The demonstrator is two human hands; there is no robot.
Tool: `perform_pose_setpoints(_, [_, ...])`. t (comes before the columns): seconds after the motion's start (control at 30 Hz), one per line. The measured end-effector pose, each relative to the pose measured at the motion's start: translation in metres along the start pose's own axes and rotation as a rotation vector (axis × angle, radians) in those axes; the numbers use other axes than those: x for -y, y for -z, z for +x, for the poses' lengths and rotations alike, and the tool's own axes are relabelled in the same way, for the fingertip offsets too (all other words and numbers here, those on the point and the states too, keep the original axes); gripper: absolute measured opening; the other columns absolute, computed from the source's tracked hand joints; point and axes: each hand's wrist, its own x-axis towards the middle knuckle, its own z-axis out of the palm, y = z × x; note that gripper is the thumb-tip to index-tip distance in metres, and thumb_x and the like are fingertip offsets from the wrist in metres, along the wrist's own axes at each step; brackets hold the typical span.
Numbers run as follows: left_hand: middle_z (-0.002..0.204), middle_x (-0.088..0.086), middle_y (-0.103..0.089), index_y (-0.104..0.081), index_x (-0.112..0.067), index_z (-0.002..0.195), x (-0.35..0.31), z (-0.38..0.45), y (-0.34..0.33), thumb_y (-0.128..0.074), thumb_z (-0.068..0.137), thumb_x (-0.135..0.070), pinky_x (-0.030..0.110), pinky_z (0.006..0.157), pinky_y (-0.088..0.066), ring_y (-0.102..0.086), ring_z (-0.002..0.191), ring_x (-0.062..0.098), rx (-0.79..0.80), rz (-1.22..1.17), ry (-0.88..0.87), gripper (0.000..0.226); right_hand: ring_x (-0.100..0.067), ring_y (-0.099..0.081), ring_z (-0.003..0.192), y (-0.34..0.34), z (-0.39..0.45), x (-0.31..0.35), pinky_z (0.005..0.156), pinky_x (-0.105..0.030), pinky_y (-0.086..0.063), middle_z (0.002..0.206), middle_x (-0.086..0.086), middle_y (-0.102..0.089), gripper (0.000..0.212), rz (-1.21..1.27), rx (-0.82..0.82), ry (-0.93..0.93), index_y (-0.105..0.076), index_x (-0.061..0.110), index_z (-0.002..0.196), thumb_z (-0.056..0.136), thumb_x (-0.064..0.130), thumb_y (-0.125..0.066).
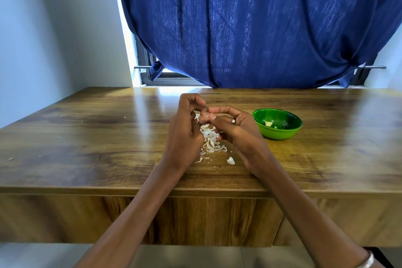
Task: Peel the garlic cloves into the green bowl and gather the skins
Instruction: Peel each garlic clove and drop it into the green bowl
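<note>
My left hand and my right hand meet above the wooden table, fingertips together. Both pinch a small garlic clove, mostly hidden by the fingers. A bit of white skin hangs at the left fingers. Below the hands lies a loose pile of garlic skins on the table, with a stray piece nearer the front edge. The green bowl stands to the right of my right hand and holds a few pale peeled pieces.
A blue curtain hangs over the window behind the table's far edge. A white wall stands at the left. Tiny skin scraps dot the left part of the table. The table's front edge runs under my forearms.
</note>
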Motion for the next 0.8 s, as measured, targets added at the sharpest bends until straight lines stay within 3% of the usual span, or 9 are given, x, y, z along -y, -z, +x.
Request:
perform_pose_setpoints(0.07, [0.099,0.009,-0.064,-0.045,-0.019,0.107,0.0009,0.0001,0.0000,-0.048,0.081,0.027,0.011,0.075,-0.042,-0.060,0.085,0.000,0.001,0.010,0.000,0.053,-0.004,-0.056,0.065,0.0000,0.0002,-0.0008,0.063,-0.023,-0.049,0.100,-0.014,-0.077,0.017,-0.022,0.002,0.024,-0.071,0.006,0.106,0.091,0.014,-0.072])
perform_pose_setpoints(0.27, [0.090,0.008,-0.064,-0.045,-0.016,0.105,-0.0019,-0.0009,0.0023,-0.051,0.077,0.027,0.011,0.063,-0.036,-0.050,0.064,-0.003,-0.016,0.064,-0.025,0.052,-0.002,-0.056,0.062,0.0011,0.0001,-0.0028,0.064,-0.024,-0.048,0.099,-0.011,-0.078,0.019,-0.043,0.035,0.069,-0.071,0.001,0.110,0.094,0.012,-0.069])
perform_pose_setpoints(0.37, [0.086,0.004,-0.064,-0.046,-0.016,0.108,-0.0027,-0.0007,0.0024,-0.054,0.079,0.025,0.023,0.056,-0.038,-0.047,0.059,0.008,-0.047,0.044,-0.027,0.051,0.002,-0.058,0.063,0.0013,-0.0004,-0.0026,0.063,-0.021,-0.049,0.098,-0.008,-0.078,0.017,-0.052,0.033,0.093,-0.073,0.004,0.109,0.095,0.012,-0.067])
perform_pose_setpoints(0.43, [0.087,0.002,-0.065,-0.047,-0.015,0.109,-0.0025,-0.0003,0.0025,-0.054,0.080,0.024,0.029,0.064,-0.045,-0.059,0.071,0.014,-0.075,0.040,-0.030,0.049,0.003,-0.058,0.064,0.0013,-0.0007,-0.0028,0.061,-0.019,-0.049,0.096,-0.006,-0.079,0.015,-0.071,0.023,0.119,-0.075,0.005,0.106,0.095,0.012,-0.067])
perform_pose_setpoints(0.5, [0.088,0.002,-0.065,-0.048,-0.016,0.110,-0.0033,-0.0005,0.0026,-0.052,0.080,0.024,0.026,0.071,-0.048,-0.064,0.084,0.013,-0.092,0.052,-0.040,0.049,0.001,-0.057,0.062,0.0013,-0.0004,-0.0031,0.060,-0.020,-0.050,0.095,-0.005,-0.079,0.013,-0.083,0.015,0.134,-0.076,0.003,0.102,0.095,0.011,-0.068])
perform_pose_setpoints(0.7, [0.094,0.005,-0.061,-0.047,-0.018,0.106,-0.0049,-0.0013,0.0024,-0.043,0.077,0.021,0.027,0.083,-0.050,-0.063,0.097,0.020,-0.030,0.081,-0.055,0.049,-0.003,-0.059,0.063,0.0007,-0.0004,-0.0019,0.059,-0.022,-0.050,0.091,-0.005,-0.079,0.011,-0.093,-0.007,0.107,-0.077,0.004,0.096,0.092,0.011,-0.070])
perform_pose_setpoints(0.8, [0.095,0.002,-0.059,-0.048,-0.019,0.108,-0.0075,-0.0022,0.0021,-0.044,0.081,0.009,0.028,0.085,-0.049,-0.061,0.098,0.021,-0.012,0.079,-0.067,0.040,-0.006,-0.059,0.064,0.0010,-0.0001,-0.0016,0.060,-0.021,-0.051,0.092,-0.005,-0.079,0.013,-0.062,-0.012,0.082,-0.077,0.004,0.098,0.093,0.013,-0.070])
